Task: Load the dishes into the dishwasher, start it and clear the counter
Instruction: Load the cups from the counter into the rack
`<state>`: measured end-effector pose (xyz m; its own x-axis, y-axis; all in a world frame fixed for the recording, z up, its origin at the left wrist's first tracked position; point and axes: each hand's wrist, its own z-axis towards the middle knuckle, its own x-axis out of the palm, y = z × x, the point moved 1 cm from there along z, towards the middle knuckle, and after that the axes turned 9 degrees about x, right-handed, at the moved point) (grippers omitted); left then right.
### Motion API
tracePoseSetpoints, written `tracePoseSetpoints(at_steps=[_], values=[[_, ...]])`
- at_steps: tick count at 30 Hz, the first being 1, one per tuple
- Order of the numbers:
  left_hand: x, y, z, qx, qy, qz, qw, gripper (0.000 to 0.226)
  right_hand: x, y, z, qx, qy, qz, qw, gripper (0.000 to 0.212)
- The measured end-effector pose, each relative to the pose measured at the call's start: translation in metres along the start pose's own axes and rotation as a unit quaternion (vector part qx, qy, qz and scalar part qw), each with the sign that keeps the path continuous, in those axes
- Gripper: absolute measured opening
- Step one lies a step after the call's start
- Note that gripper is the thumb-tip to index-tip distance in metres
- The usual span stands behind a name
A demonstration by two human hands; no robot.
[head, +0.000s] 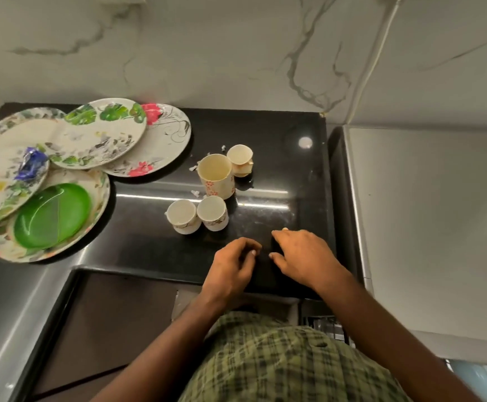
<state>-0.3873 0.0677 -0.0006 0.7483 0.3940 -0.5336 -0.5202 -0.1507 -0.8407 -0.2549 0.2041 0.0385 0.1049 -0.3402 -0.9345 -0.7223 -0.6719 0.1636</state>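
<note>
Several floral plates (97, 134) lie overlapping at the counter's left, and the nearest one carries a green plate (52, 216). A crumpled blue wrapper (31, 163) sits on one plate. A tall cream cup (216, 175) and three small cups (239, 159) (182, 216) (212, 213) stand mid-counter. My left hand (232, 265) hovers near the counter's front edge with its fingers curled in and nothing visible in them. My right hand (300, 256) lies palm down beside it, fingers spread over a dark patch of the counter; what is under it I cannot make out.
The black counter (265, 134) ends at a marble wall behind and a white appliance top (428, 213) on the right. Small white scraps (195, 193) lie around the cups. A steel surface (10, 309) runs along the left, and a rack (323, 326) shows below the counter edge.
</note>
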Motion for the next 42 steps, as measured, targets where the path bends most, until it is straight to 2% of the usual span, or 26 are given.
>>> tracePoseSetpoints(at_steps=[3, 7, 13, 16, 19, 22, 24, 27, 32, 39, 42], values=[[-0.015, 0.004, -0.009, -0.001, -0.063, 0.006, 0.998, 0.018, -0.007, 0.008, 0.004, 0.022, 0.02, -0.058, 0.998, 0.037], [-0.038, 0.004, -0.014, 0.037, -0.133, 0.038, 0.99, 0.021, -0.01, 0.015, 0.003, 0.04, 0.042, -0.058, 0.997, 0.039], [-0.075, 0.007, 0.0, 0.069, -0.186, 0.186, 0.962, 0.028, -0.014, 0.021, 0.0, 0.059, 0.049, -0.041, 0.996, 0.044], [-0.092, 0.002, 0.016, 0.029, -0.198, 0.259, 0.945, 0.029, -0.015, 0.021, -0.001, 0.067, 0.054, -0.03, 0.996, 0.045], [-0.107, 0.0, 0.035, -0.078, -0.163, 0.323, 0.929, 0.042, -0.014, 0.017, -0.001, 0.073, 0.056, -0.018, 0.996, 0.047], [-0.116, 0.003, 0.055, -0.187, -0.053, 0.386, 0.902, 0.061, -0.011, 0.012, -0.002, 0.076, 0.056, -0.002, 0.995, 0.05], [-0.115, 0.004, 0.065, -0.207, 0.006, 0.398, 0.894, 0.063, -0.01, 0.008, -0.002, 0.077, 0.057, 0.01, 0.995, 0.053], [-0.11, 0.0, 0.071, -0.212, 0.03, 0.405, 0.889, 0.048, -0.009, 0.002, -0.003, 0.077, 0.055, 0.025, 0.995, 0.053], [-0.103, -0.006, 0.07, -0.199, 0.011, 0.377, 0.905, 0.019, -0.003, 0.0, -0.005, 0.067, 0.048, 0.018, 0.996, 0.058], [-0.085, -0.01, 0.062, -0.14, 0.036, 0.349, 0.926, 0.015, 0.0, -0.002, -0.003, 0.065, 0.04, 0.026, 0.997, 0.06], [-0.068, -0.018, 0.059, -0.103, 0.05, 0.342, 0.933, 0.02, -0.001, -0.002, -0.003, 0.059, 0.038, 0.024, 0.997, 0.066]])
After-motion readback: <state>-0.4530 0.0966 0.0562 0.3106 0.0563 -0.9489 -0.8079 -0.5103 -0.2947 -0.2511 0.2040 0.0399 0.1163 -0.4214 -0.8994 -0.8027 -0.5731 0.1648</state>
